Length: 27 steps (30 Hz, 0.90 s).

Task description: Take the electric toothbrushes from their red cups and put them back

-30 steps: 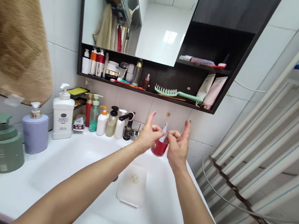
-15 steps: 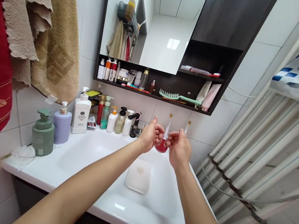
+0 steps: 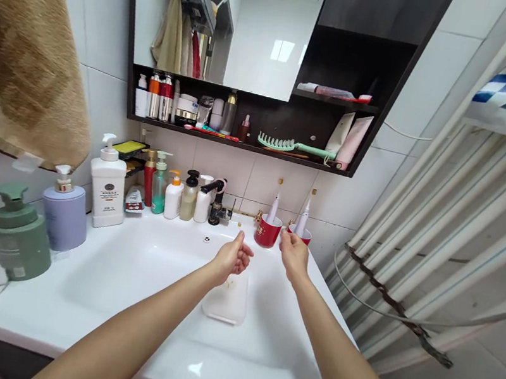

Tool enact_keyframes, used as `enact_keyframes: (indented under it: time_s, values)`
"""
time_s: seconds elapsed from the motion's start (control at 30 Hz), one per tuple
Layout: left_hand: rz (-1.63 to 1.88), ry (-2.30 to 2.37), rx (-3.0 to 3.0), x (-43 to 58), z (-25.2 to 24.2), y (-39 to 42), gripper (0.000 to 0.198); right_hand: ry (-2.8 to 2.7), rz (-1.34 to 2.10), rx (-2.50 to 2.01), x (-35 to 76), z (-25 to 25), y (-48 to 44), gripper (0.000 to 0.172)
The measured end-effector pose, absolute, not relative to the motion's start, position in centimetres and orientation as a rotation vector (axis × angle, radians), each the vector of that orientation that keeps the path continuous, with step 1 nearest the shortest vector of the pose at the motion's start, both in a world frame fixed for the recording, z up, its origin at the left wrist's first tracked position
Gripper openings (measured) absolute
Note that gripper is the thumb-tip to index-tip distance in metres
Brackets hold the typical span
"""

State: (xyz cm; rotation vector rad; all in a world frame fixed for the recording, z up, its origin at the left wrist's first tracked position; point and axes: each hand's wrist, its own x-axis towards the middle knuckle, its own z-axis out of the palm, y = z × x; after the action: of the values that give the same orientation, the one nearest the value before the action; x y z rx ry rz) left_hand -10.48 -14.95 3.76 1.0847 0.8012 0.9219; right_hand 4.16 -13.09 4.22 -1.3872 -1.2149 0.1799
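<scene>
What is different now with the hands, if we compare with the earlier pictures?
The left hand has moved down and back from the left red cup, over the sink. The right hand has lowered slightly, and the gap between them has widened. Nothing is visibly taken or let go. The left red cup, its pale upright item and the white dish stayed in place.

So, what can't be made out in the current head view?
In the head view:
- Right cup: front partly hidden by the right hand; contact unclear.
- White dish: far part covered by the left hand.
- Towel: cut off by the left edge.
- White bottle: fine print too small.
</scene>
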Motion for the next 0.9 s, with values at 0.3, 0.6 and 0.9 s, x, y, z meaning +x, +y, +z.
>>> enact_keyframes:
  time_s: [0.3,0.6,0.9]
  values:
    - [0.886,0.967,1.085,-11.5,-4.1,-12.4,0.042,-1.110,-0.049,-1.757,12.1,1.8,-7.2,0.018]
    - [0.812,1.021,1.126,-11.7,-4.6,-12.3,0.029,-1.181,-0.112,-1.973,12.0,0.4,-9.6,0.014]
    - [1.129,0.979,1.579,-7.9,-0.1,-12.3,0.024,-1.530,-0.024,-1.686,7.9,-0.9,-15.6,0.018]
